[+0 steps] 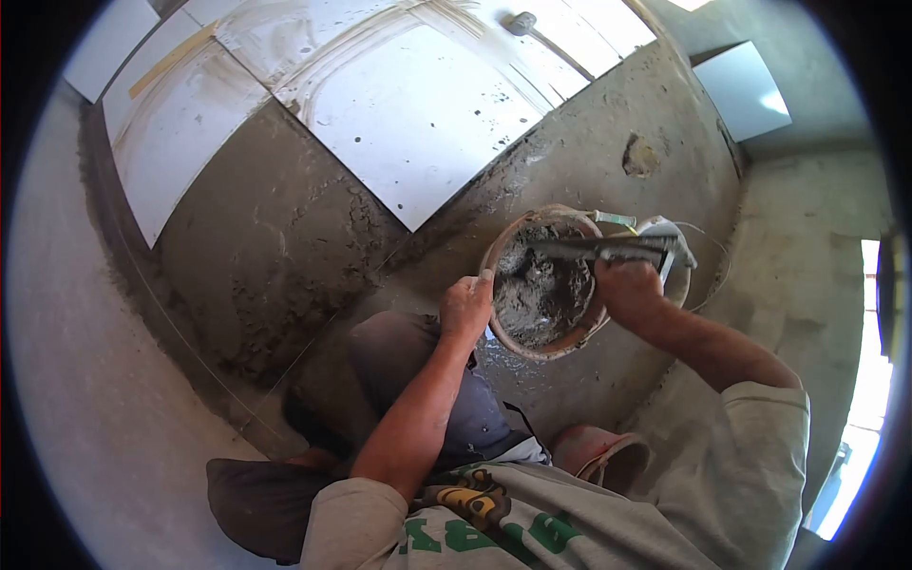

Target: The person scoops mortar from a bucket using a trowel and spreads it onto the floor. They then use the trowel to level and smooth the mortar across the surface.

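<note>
My left hand (465, 306) grips the near-left rim of a round bucket (493, 255), thumb over the edge. Wet grey mortar (540, 302) fills much of that bucket. In my right hand (627, 288), fingers wrapped round its handle, is a trowel (584, 248). Its long blade lies across the upper part of the bucket, the tip over the mortar. The trowel's handle is mostly hidden by my fingers. Right behind my right hand stands a second, whitish bucket (680, 277), partly covered by the hand and blade.
Large white tiles (408, 114), smeared with mortar, cover the far floor. A mallet (520, 23) lies on them. Spread mortar (256, 237) borders the tiles at left, crossed by thin strings. A lump (640, 155) sits on the floor; a reddish bucket (591, 450) stands beside me.
</note>
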The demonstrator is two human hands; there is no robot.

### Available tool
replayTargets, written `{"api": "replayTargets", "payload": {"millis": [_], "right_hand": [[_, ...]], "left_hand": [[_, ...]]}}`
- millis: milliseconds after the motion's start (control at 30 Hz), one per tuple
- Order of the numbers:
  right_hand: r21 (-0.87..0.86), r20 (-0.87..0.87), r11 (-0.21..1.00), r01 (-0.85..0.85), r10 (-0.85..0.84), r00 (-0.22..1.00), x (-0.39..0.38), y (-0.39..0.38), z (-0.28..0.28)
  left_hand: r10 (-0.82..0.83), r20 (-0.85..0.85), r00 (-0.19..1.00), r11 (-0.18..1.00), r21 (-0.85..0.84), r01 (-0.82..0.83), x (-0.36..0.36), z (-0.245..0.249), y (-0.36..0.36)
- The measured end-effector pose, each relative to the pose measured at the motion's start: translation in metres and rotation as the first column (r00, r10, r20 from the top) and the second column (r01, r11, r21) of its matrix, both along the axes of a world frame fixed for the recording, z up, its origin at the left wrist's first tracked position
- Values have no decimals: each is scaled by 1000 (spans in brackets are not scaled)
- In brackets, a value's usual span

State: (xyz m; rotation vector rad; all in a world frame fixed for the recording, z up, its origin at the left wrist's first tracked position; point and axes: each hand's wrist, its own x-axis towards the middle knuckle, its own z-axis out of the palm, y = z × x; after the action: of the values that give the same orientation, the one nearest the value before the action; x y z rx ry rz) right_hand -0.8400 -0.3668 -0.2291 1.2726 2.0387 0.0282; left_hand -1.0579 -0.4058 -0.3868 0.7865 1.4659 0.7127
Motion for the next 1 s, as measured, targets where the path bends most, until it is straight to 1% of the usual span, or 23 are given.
{"api": "replayTargets", "payload": {"millis": [33,67,100,133,167,200,233,267,333,367,433,500,567,600,667,700,767,800,833,900,933,1000], "right_hand": [[-1,2,1000,19,-19,1000,4,6,-4],[-26,29,996,82,-81,996,9,13,-8],[-49,60,989,143,-140,988,13,14,-12],[-52,68,987,150,-147,987,18,10,-22],[-88,57,974,210,-206,977,20,8,-34],[-124,44,956,265,-261,964,22,9,-42],[-135,-36,919,371,-379,925,27,4,-45],[-140,-35,916,377,-385,922,26,-2,-46],[-154,-82,860,486,-502,861,24,-17,-47],[-173,-63,827,535,-551,832,23,-20,-46],[-200,-35,811,550,-567,823,26,-39,-49],[-226,-10,792,567,-584,812,22,-48,-54],[-226,-35,683,694,-718,695,16,-52,-59],[-226,-29,683,695,-718,696,15,-48,-59],[-330,37,555,763,-801,598,17,-39,-59],[-320,33,549,772,-808,588,22,-41,-61],[-332,-40,553,764,-818,574,31,-49,-71],[-332,-34,548,767,-820,571,31,-59,-73],[-293,-88,566,771,-819,567,28,-71,-74],[-242,-189,590,771,-808,559,13,-83,-69],[-251,-182,585,771,-811,556,6,-81,-65],[-296,-90,540,788,-837,540,-2,-78,-59]], "left_hand": [[-75,-83,994,997,-14,74,-2,8,3],[-93,-79,993,996,-15,92,-2,3,3],[-133,-114,984,991,-23,131,0,-2,3],[-166,-148,975,986,-32,164,2,-6,2],[-168,-141,976,986,-35,164,3,0,3],[-193,-171,966,981,-23,191,2,8,4],[-219,-204,954,975,-12,222,0,13,7],[-227,-203,953,974,-17,228,0,12,8],[-308,-243,920,949,-16,314,1,11,9],[-306,-238,922,950,-15,311,2,11,9],[-340,-233,911,932,44,359,0,12,5],[-349,-222,910,930,39,366,1,13,7],[-360,-200,911,928,25,372,0,15,7],[-376,-206,904,921,27,389,0,16,9],[-405,-208,890,905,46,422,5,16,12],[-410,-210,888,900,66,431,7,15,12],[-417,-208,885,894,83,441,11,13,13],[-391,-200,898,904,101,416,13,12,14],[-359,-196,912,914,123,386,14,12,18],[-361,-191,913,915,116,386,12,15,24],[-376,-179,909,913,97,397,10,16,20],[-388,-166,907,908,98,407,8,11,16]]}}
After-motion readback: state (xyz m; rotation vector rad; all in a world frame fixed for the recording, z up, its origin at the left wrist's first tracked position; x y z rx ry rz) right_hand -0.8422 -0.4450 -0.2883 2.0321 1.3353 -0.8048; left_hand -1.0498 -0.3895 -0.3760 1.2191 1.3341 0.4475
